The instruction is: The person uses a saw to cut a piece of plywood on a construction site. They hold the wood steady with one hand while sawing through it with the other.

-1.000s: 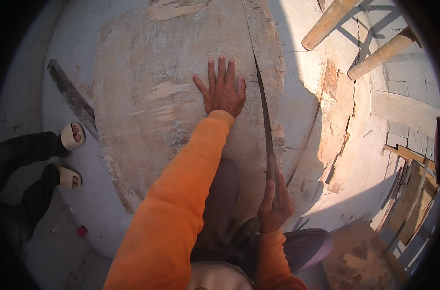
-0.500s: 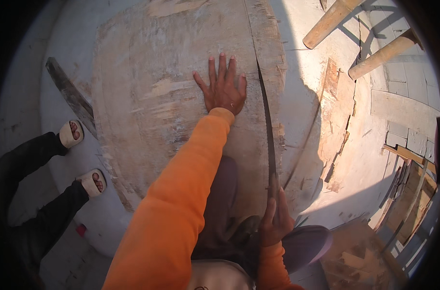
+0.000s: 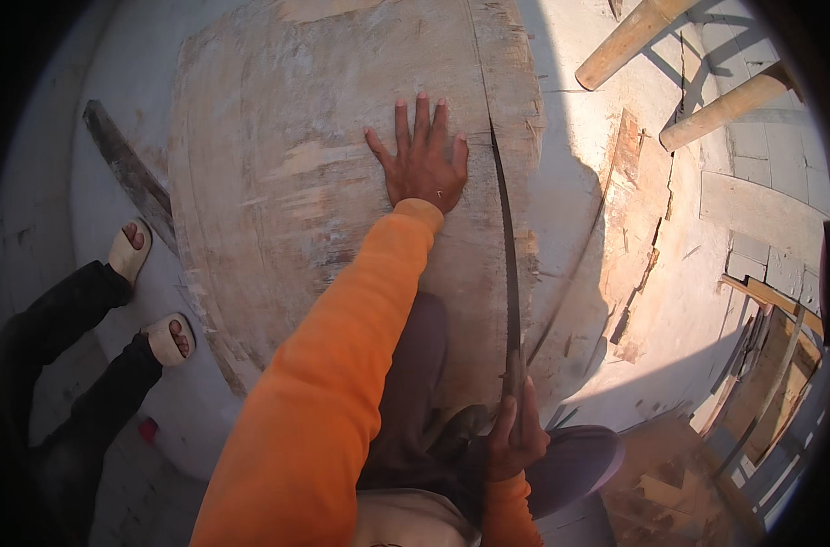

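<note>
A worn plywood board (image 3: 296, 128) lies across the middle of the view, split near its right edge by a long, narrow dark cut. My left hand (image 3: 422, 155) is pressed flat on it, fingers spread, just left of the cut. At the cut's lower end, my right hand (image 3: 515, 433) is closed on a narrow, blurred tool (image 3: 515, 374) that looks like a saw blade; its exact shape cannot be made out. My knees and lap (image 3: 561, 465) show below the board and beside my right hand.
Another person's legs in sandals (image 3: 167, 339) stand at the left, near a dark wooden strip (image 3: 123, 155) and a small red object (image 3: 147, 430). Two bamboo poles (image 3: 716, 114) are at the upper right. Wooden scraps (image 3: 771, 383) and a brown board (image 3: 670, 483) lie at the lower right.
My right hand and its tool have shifted back along the cut toward me. My left hand stays planted, slightly higher in view. The other person's feet have shifted, the nearer one rightward.
</note>
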`<action>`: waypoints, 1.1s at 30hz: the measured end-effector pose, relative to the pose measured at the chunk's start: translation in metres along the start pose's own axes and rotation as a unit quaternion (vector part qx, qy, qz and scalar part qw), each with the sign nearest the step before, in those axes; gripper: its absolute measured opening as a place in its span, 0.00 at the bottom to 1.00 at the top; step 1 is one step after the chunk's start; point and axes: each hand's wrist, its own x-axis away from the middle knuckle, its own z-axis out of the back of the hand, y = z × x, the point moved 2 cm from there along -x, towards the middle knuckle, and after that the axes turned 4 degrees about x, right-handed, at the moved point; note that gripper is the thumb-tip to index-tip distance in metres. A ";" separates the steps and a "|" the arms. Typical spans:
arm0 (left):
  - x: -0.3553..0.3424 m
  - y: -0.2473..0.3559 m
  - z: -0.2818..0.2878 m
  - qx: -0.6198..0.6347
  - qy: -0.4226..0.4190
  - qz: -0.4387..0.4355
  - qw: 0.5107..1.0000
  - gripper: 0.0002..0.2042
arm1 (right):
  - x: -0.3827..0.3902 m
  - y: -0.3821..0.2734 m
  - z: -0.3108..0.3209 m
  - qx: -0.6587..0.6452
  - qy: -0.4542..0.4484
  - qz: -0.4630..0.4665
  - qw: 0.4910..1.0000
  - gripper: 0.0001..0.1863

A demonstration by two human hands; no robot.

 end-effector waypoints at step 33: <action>0.000 0.009 -0.006 -0.013 0.010 -0.006 1.000 0.30 | -0.113 -0.018 -0.064 -0.068 0.012 -0.038 0.997 0.18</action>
